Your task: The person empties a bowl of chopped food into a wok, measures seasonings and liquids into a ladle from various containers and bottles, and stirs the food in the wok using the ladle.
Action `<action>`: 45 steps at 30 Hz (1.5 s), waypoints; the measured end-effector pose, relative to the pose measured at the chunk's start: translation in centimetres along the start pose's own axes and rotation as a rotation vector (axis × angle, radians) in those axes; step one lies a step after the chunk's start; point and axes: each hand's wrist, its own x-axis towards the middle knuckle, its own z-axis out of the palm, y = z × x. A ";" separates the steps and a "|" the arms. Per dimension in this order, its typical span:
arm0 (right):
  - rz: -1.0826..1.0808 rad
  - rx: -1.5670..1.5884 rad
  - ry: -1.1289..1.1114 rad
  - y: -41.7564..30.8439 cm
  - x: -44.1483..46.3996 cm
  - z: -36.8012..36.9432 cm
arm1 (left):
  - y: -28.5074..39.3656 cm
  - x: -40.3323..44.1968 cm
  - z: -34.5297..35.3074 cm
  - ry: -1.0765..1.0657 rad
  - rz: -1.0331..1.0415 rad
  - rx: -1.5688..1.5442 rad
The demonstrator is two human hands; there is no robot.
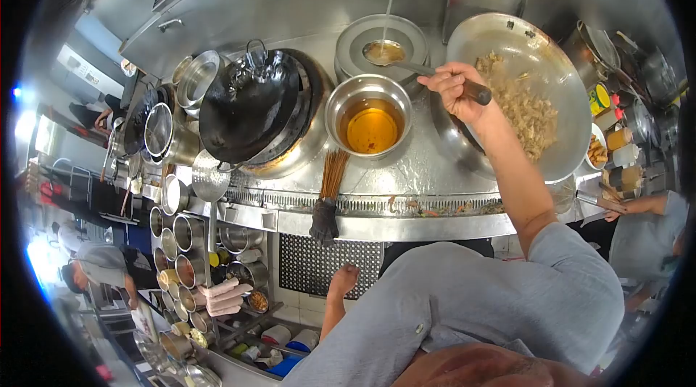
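Note:
My right hand [460, 93] is closed around the brown handle of a ladle [417, 68], reaching out over the counter. The ladle's bowl holds cloudy liquid, and a thin stream of water [392, 2] from above falls into it. Beneath the bowl is a round grey basin [355, 33]. A steel pot [335, 108] with amber liquid stands just in front of it. To the right of my right hand sits a large wok [575, 97] with pale, shredded-looking food [533, 122]. Low beside my body, my left hand [344, 280] is curled into a loose fist, with nothing visible in it.
A black wok [250, 108] rests tilted on the left burner. A bristle brush [332, 184] lies across the counter's front edge, near a perforated skimmer [210, 176]. Several steel containers [187, 233] fill the left racks. Another person's hand [616, 209] is at the right.

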 end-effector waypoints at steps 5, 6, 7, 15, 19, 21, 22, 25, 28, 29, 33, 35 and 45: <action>-0.016 0.202 -0.181 -0.8 -3.5 0.0 | 0.5 2.6 0.3 -0.069 -0.067 0.024; -0.019 0.208 -0.207 -1.0 -4.7 -0.1 | 0.1 2.7 0.5 -0.008 0.146 0.160; -0.054 0.215 -0.214 -1.3 -6.0 -0.3 | -0.1 3.5 0.7 -0.021 0.170 0.184; -0.197 -0.163 -0.047 -4.3 -21.3 -2.4 | 11.9 4.9 -0.1 -0.449 0.421 0.312; -0.335 -1.011 0.471 -6.9 -26.6 -5.5 | 31.5 -0.9 2.3 -0.247 0.572 0.217; -0.392 -1.179 0.599 -9.2 -28.6 -8.3 | 38.7 -4.0 6.6 -0.101 0.895 -0.173; -0.382 -1.200 0.579 -11.1 -29.3 -9.6 | 41.7 -4.5 8.7 0.025 1.169 -0.097; -0.455 -1.450 0.749 -15.7 -29.1 -14.6 | 47.9 -5.7 15.7 0.204 1.278 0.040; -0.409 -1.511 0.694 -19.4 -27.3 -16.5 | 48.7 -4.0 20.1 0.210 1.142 0.564; -0.307 -1.480 0.670 -19.5 -26.4 -16.6 | 48.5 -3.4 20.6 0.220 1.135 0.585; -0.359 -2.089 0.557 -15.8 -26.1 -20.8 | 48.5 -2.7 19.9 0.227 1.180 0.595; -0.376 -2.453 0.507 -13.2 -29.2 -20.9 | 48.8 -2.6 19.5 0.208 1.154 0.601; -0.179 -2.842 0.815 -10.7 -46.2 -12.7 | 47.8 -2.6 18.1 0.198 1.207 0.521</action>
